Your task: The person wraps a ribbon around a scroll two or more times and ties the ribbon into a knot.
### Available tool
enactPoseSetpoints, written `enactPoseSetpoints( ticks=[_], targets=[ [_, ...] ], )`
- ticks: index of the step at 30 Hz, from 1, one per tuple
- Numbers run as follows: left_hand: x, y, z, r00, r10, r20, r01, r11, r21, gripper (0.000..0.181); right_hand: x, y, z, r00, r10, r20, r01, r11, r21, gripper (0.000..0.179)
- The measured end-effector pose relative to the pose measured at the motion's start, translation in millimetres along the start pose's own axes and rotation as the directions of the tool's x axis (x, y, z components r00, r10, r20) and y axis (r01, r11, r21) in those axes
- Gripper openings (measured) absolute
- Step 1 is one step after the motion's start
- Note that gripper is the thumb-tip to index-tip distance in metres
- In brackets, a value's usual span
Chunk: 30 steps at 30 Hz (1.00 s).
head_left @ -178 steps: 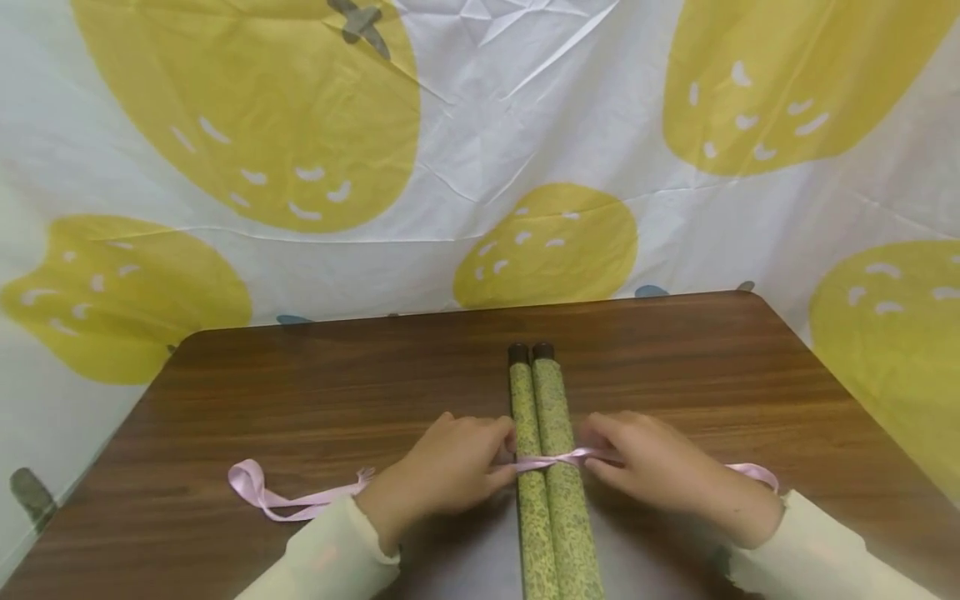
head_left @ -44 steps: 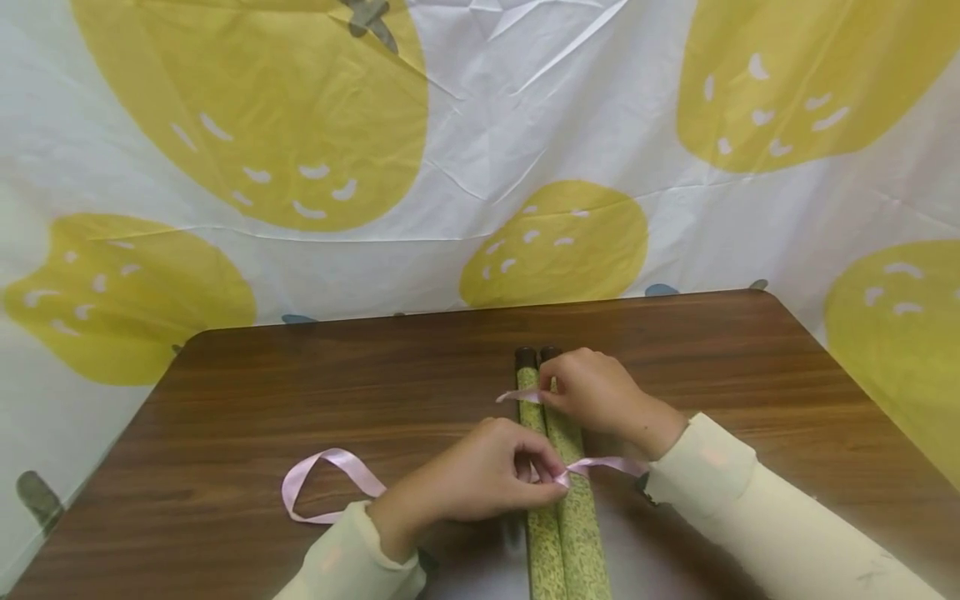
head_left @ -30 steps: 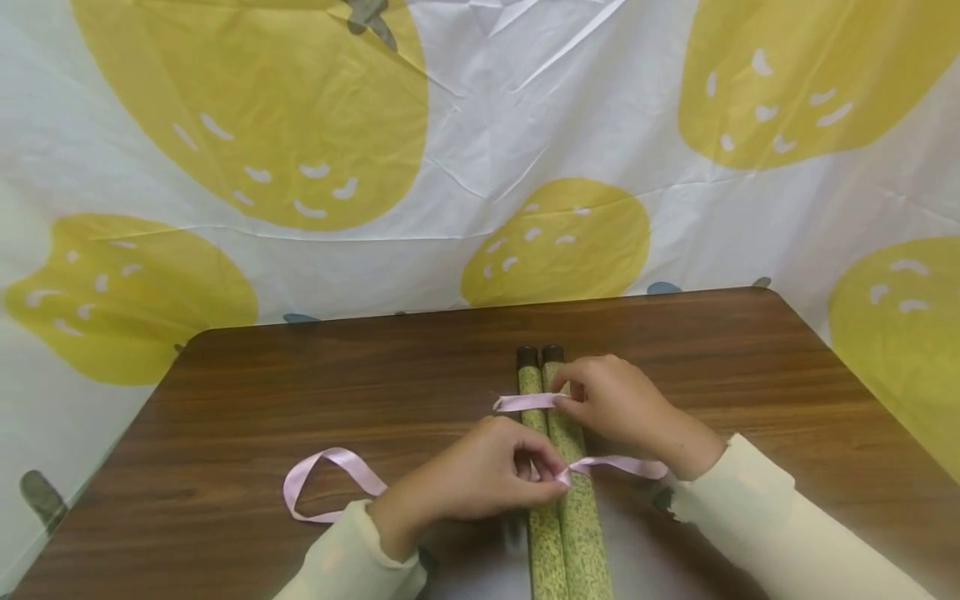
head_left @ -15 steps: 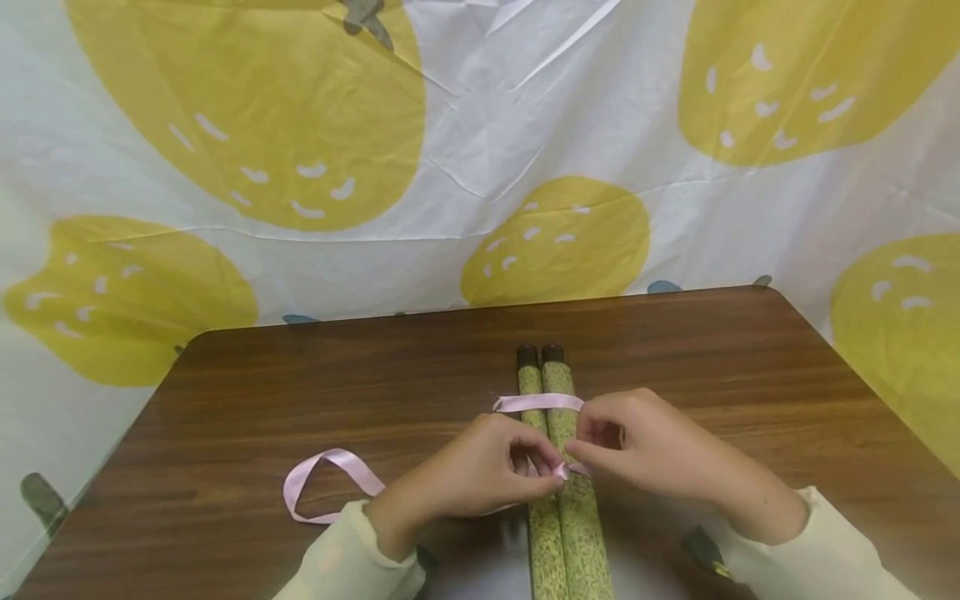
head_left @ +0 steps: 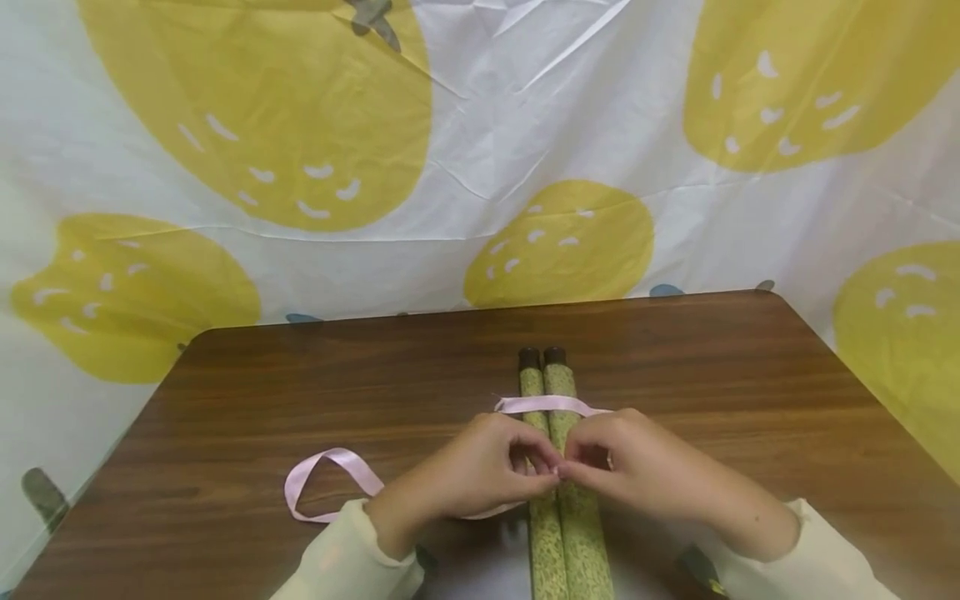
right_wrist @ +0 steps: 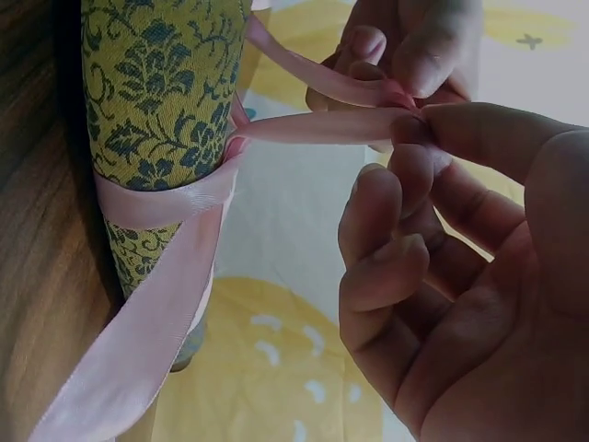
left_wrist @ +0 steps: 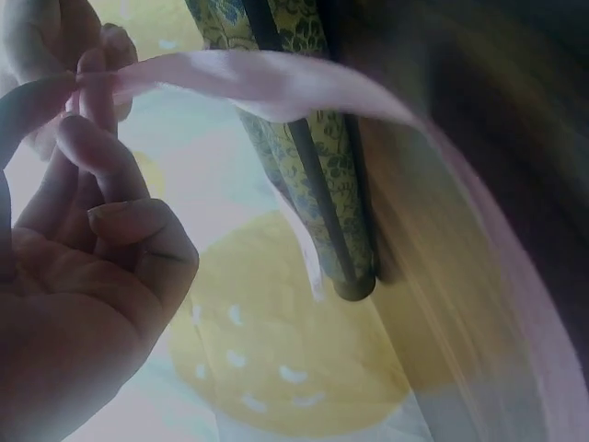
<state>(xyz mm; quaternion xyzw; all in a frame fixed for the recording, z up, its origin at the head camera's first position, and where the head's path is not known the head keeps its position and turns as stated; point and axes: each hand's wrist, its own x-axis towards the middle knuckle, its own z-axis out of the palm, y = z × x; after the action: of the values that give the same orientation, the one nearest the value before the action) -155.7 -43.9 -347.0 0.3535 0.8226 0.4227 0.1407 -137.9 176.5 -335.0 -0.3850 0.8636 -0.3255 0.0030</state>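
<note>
Two scroll-like rolls in yellow-green floral brocade (head_left: pixel 547 542) with dark end caps lie side by side, pointing away from me. A pink ribbon (right_wrist: pixel 166 207) wraps round them, and one length of it (head_left: pixel 551 404) lies across them nearer the far ends. Over the rolls my left hand (head_left: pixel 480 467) pinches the ribbon between thumb and fingertips. My right hand (head_left: pixel 652 467) pinches it too, its fingertips meeting the left ones. From that pinch the ribbon (left_wrist: pixel 276 83) arcs away in the left wrist view. The right wrist view shows two strands running from the wrapped roll (right_wrist: pixel 166 83) to the fingers.
A loop of the ribbon (head_left: pixel 358 475) rests on the brown wooden table (head_left: pixel 360 375), left of my left hand. Behind the table's far edge hangs a white cloth (head_left: pixel 480 125) with large yellow fruit prints.
Earlier my hands held the ribbon on either side of the rolls. My right hand then laid a length across their far part, let go and came back to my left fingertips, pinching there.
</note>
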Motion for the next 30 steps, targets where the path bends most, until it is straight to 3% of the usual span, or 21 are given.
enactPoseSetpoints(
  ticks=[3,8,14,19,24,27,30],
  targets=[
    [-0.6,-1.4,-7.1,1.000,-0.018,-0.019,0.019,0.999,0.034,0.007,1.0,-0.7,-1.5,1.000,0.005,0.014,-0.005,1.000,0.000,0.015],
    [5.7,-9.0,-19.3,0.989,-0.076,-0.127,0.094,0.985,0.142,0.009,1.3,0.2,-2.9,1.000,0.020,0.021,-0.020,1.000,0.010,0.016],
    [27.8,-22.5,-30.9,0.967,-0.139,-0.214,0.209,0.913,0.349,0.009,0.0,2.9,-3.9,0.999,0.033,0.010,-0.033,0.999,0.010,0.017],
    [44.9,-32.3,-31.3,0.963,-0.173,-0.205,0.251,0.851,0.461,0.016,-1.6,5.4,-4.9,0.999,0.033,0.005,-0.033,0.999,0.005,0.018],
    [56.6,-36.1,-29.3,0.955,-0.230,-0.188,0.296,0.803,0.517,0.024,-0.4,6.3,-5.1,1.000,0.031,0.003,-0.031,1.000,-0.005,0.018],
    [61.3,-35.8,-28.5,0.946,-0.266,-0.185,0.324,0.786,0.527,0.019,0.8,6.4,-4.3,0.999,0.033,0.007,-0.033,0.999,-0.009,0.018],
    [64.0,-35.6,-27.2,0.941,-0.288,-0.179,0.339,0.785,0.519,0.015,0.8,6.9,-3.9,0.999,0.039,0.008,-0.039,0.999,-0.010,0.019]
  ],
)
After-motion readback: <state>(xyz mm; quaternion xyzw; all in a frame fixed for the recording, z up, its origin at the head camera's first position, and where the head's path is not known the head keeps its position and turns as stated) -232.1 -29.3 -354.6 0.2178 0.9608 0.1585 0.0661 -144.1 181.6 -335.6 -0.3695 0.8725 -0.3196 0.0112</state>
